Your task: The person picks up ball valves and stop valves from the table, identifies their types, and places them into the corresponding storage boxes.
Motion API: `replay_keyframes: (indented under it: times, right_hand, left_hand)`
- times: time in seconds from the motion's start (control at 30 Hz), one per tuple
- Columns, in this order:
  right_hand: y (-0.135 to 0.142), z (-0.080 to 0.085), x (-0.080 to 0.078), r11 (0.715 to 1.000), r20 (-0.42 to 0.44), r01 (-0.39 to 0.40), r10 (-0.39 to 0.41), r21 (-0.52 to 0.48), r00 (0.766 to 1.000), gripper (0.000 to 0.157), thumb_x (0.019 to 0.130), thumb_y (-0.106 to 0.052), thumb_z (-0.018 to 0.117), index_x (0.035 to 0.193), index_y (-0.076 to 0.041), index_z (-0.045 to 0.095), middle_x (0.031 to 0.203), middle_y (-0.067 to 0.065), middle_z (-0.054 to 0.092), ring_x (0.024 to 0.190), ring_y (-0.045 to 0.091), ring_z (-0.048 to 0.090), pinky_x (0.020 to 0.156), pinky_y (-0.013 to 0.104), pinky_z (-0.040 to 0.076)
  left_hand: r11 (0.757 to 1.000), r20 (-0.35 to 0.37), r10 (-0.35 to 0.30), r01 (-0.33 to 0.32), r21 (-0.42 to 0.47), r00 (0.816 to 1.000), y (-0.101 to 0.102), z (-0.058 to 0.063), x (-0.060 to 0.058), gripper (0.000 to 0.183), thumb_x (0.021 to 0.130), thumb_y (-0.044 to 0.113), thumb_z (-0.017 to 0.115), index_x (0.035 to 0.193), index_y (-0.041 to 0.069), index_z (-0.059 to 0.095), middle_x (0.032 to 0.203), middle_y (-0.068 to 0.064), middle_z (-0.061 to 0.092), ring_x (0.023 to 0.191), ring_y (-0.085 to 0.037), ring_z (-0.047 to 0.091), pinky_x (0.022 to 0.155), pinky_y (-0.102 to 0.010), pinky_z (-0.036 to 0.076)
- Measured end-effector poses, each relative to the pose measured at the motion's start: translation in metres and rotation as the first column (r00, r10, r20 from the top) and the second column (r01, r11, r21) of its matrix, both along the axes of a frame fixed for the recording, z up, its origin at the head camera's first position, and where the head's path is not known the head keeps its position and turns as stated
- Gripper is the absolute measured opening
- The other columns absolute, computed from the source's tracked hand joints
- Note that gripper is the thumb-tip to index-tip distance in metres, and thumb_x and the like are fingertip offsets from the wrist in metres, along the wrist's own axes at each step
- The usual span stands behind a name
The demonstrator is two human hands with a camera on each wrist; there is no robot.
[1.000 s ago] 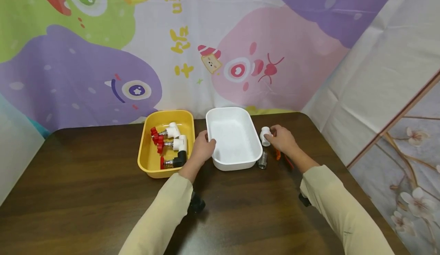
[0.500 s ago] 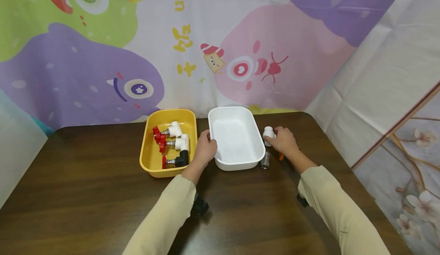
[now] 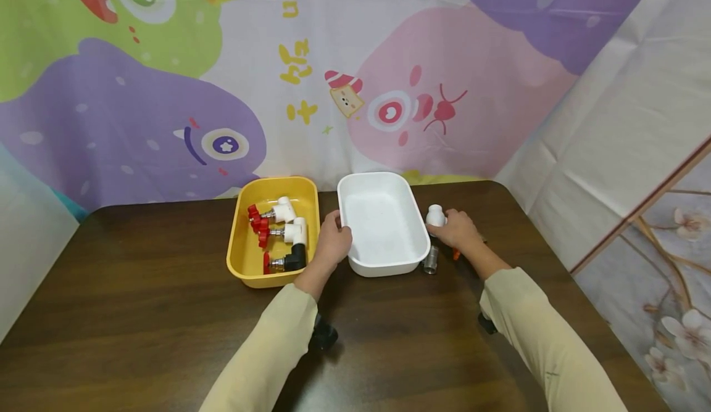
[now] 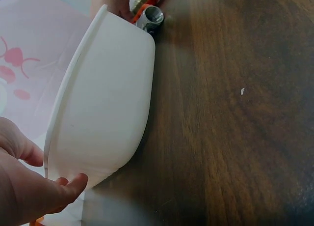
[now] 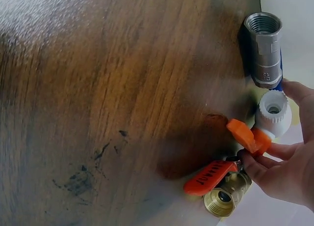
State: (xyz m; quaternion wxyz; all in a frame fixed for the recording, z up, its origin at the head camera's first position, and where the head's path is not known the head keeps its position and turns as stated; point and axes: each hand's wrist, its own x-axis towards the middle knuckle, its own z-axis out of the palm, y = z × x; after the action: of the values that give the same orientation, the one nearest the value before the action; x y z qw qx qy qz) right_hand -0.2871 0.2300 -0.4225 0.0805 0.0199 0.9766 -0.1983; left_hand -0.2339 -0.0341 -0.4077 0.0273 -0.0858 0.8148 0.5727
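Note:
My left hand (image 3: pixel 333 239) pinches the left rim of a white tray (image 3: pixel 389 270), thumb inside the wall and fingers outside, as the left wrist view shows. On the tray's right side, my right hand (image 3: pixel 457 232) holds a white plastic ball valve (image 5: pixel 272 113) with an orange handle (image 5: pixel 243 135), thumb on one side and fingers on the other. A steel threaded valve (image 5: pixel 267 54) with a bit of blue behind it lies close by the thumb. Under my fingertips, a brass ball valve (image 5: pixel 230 194) with an orange-red lever (image 5: pixel 208 179) rests on the table.
Left of the white tray stands a yellow tray (image 3: pixel 263 281), holding a black valve (image 3: pixel 294 258) and two white ones, all with red handles. A printed cloth (image 3: pixel 311 147) hangs behind the dark wooden table (image 3: pixel 139 313). Another patterned panel (image 3: pixel 655 264) borders the right.
My right hand has moved slightly toward me around the white ball valve, covering more of it. The head view has shifted a little. My left hand stays at the white tray's rim.

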Motion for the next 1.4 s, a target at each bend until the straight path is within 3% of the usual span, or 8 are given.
replay_keyframes:
  times: [0.37, 0.7, 1.4]
  right_hand:
    - [0.002, -0.005, 0.002, 1.000, -0.062, 0.008, -0.010, -0.029, 0.998, 0.066, 0.084, -0.041, 0.058, 0.126, 0.009, 0.048, 0.119, 0.029, 0.052, 0.107, 0.041, 0.052, 0.088, 0.049, 0.046]
    - [0.005, -0.008, 0.001, 0.999, -0.093, 0.015, -0.018, -0.038, 0.996, 0.066, 0.082, -0.041, 0.061, 0.126, 0.008, 0.050, 0.118, 0.029, 0.051, 0.105, 0.040, 0.051, 0.085, 0.048, 0.047]
    - [0.006, 0.009, 0.000, 0.998, -0.163, 0.002, -0.012, -0.062, 0.987, 0.064, 0.080, -0.037, 0.063, 0.123, 0.009, 0.052, 0.114, 0.029, 0.052, 0.102, 0.040, 0.051, 0.084, 0.048, 0.046]
  left_hand:
    - [1.000, 0.001, -0.005, 0.005, 0.003, 1.000, 0.003, -0.001, 0.001, 0.049, 0.094, 0.007, 0.038, 0.141, -0.003, 0.031, 0.134, -0.021, 0.047, 0.120, -0.030, 0.049, 0.100, -0.043, 0.044]
    - [1.000, -0.013, -0.007, 0.007, 0.006, 1.000, 0.004, -0.002, -0.001, 0.049, 0.094, 0.006, 0.038, 0.141, -0.004, 0.032, 0.133, -0.021, 0.048, 0.120, -0.030, 0.050, 0.099, -0.043, 0.044]
    - [1.000, 0.002, -0.007, 0.007, 0.021, 1.000, 0.001, -0.001, 0.001, 0.049, 0.095, 0.007, 0.037, 0.142, -0.002, 0.029, 0.137, -0.021, 0.044, 0.121, -0.029, 0.048, 0.101, -0.043, 0.044]
